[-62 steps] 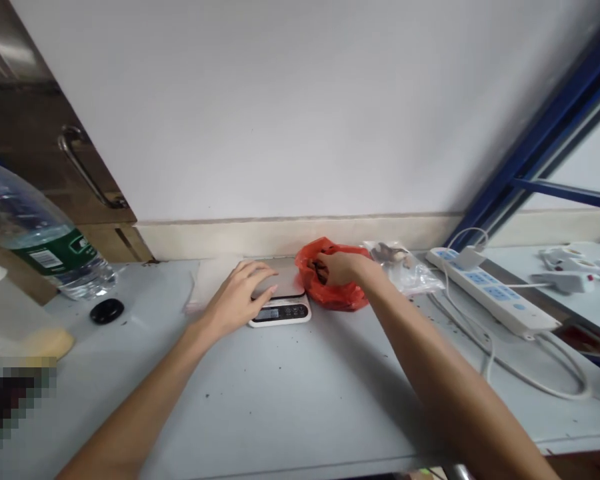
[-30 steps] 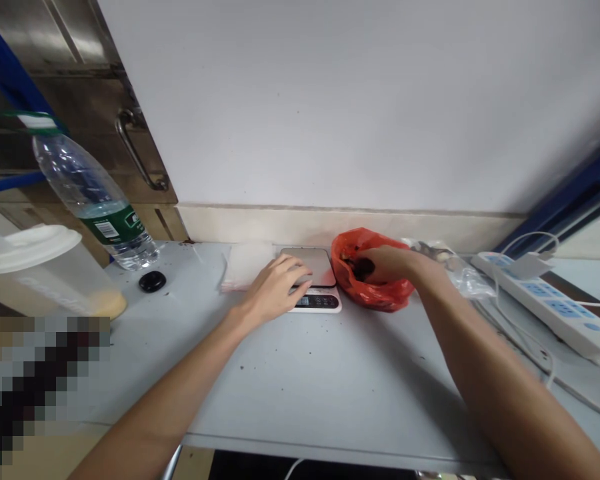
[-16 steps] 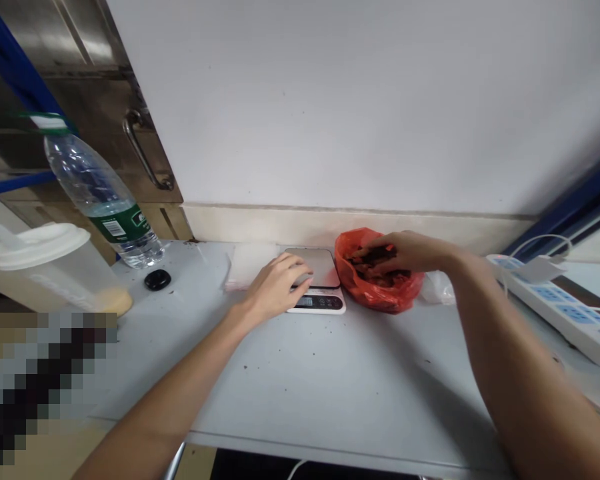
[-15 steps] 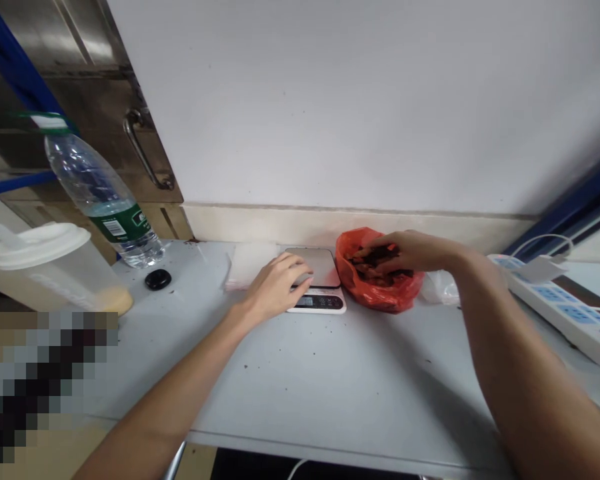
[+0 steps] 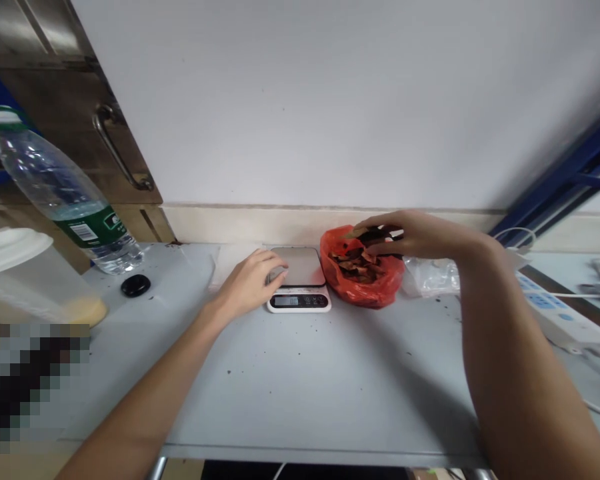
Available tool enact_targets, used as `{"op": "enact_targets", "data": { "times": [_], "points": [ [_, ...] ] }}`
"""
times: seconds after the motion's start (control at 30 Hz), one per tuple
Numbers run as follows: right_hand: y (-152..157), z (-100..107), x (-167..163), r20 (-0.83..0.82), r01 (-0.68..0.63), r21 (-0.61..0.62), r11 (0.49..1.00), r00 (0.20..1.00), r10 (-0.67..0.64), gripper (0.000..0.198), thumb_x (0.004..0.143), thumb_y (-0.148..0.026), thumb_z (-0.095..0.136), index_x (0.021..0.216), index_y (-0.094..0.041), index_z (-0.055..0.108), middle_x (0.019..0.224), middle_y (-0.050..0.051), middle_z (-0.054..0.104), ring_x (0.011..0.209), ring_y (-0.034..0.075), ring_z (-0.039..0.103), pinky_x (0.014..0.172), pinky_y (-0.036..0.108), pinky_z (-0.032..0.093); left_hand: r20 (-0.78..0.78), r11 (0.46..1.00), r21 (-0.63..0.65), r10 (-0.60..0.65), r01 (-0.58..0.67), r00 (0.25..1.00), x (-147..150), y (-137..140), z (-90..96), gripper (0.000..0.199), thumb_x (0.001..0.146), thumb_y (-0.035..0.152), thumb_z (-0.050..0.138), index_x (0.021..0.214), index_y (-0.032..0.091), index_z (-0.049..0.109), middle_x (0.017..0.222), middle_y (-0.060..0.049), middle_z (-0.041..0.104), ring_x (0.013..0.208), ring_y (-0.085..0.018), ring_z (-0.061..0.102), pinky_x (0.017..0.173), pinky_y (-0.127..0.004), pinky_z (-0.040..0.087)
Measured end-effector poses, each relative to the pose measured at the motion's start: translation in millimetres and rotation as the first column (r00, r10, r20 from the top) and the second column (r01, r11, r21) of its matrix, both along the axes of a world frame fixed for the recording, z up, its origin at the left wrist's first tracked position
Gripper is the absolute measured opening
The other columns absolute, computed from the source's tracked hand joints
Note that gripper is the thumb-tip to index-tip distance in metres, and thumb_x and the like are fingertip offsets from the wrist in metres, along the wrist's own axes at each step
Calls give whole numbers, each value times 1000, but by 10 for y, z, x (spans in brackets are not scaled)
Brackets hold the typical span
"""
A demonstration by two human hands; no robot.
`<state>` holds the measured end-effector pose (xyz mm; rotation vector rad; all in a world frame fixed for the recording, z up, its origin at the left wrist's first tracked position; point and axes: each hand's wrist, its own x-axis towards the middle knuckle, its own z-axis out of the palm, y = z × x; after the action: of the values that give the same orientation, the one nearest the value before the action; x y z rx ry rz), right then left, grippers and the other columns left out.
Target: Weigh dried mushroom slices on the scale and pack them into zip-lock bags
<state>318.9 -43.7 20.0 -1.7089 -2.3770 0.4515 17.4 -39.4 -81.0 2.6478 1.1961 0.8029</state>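
Note:
A small digital kitchen scale [image 5: 300,268] lies on the grey table, its lit display facing me. At its left edge is my left hand [image 5: 253,280], holding nothing, fingers loosely curved and thumb apart. Right beside the scale stands an open red plastic bag [image 5: 367,293] with brown, curled dried pieces [image 5: 357,265] inside, perhaps dried peel. Over the bag's mouth, my right hand [image 5: 405,233] is closed, palm down, with some of these dried pieces between its fingers. How many it holds is hidden.
Left are a water bottle [image 5: 87,213], a black round lid [image 5: 135,285] and a frosted cup [image 5: 30,287]. Clear plastic bags lie left of the scale [image 5: 225,263] and right of the red bag [image 5: 433,277]. A power strip [image 5: 565,317] with cables is at right. A wall stands behind.
My right hand has risen from inside the red bag to above its mouth, with dried pieces in its fingers. My left hand stays by the scale. The view has shifted right.

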Motion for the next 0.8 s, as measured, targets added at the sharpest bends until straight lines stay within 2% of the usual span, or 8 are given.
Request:
{"op": "enact_targets", "data": {
  "times": [0.13,0.27,0.4,0.6,0.8],
  "points": [
    [-31,51,-152,-2,-24,67,997,1000,24,43,83,-29,64,124,-32,71,125,0,72,111,26,67,95,39,53,3,999,-28,30,-30,1000,-36,17,37,27,94,31,49,103,21,72,106,-7,74,104,-25,66,92,-40,55],
    [-18,21,-455,-84,-171,140,975,979,184,44,85,-22,60,127,-30,70,128,1,71,115,24,65,99,38,51,13,996,-48,79,-78,997,-80,41,76,28,94,33,49,104,21,71,108,-7,75,105,-26,66,91,-41,55],
    [52,-127,-772,-100,-285,172,943,947,305,42,86,-15,58,126,-25,69,125,5,72,110,23,66,96,37,50,-19,984,-85,156,-157,988,-119,74,92,28,93,35,49,104,21,72,110,-7,75,106,-27,67,91,-42,55],
    [168,-378,-994,-51,-248,52,967,967,250,43,87,-12,58,126,-26,68,119,5,74,105,22,67,89,32,50,-29,959,-23,281,-282,959,-138,107,21,30,91,36,50,108,22,72,110,-8,76,109,-30,67,88,-42,56],
    [226,-461,-973,-8,-168,23,986,986,168,47,83,-14,64,130,-22,66,121,8,74,111,25,66,93,33,49,-34,977,-42,207,-208,978,-68,64,-24,34,91,32,50,117,19,70,116,-9,73,113,-29,64,94,-42,55]
  ]
}}
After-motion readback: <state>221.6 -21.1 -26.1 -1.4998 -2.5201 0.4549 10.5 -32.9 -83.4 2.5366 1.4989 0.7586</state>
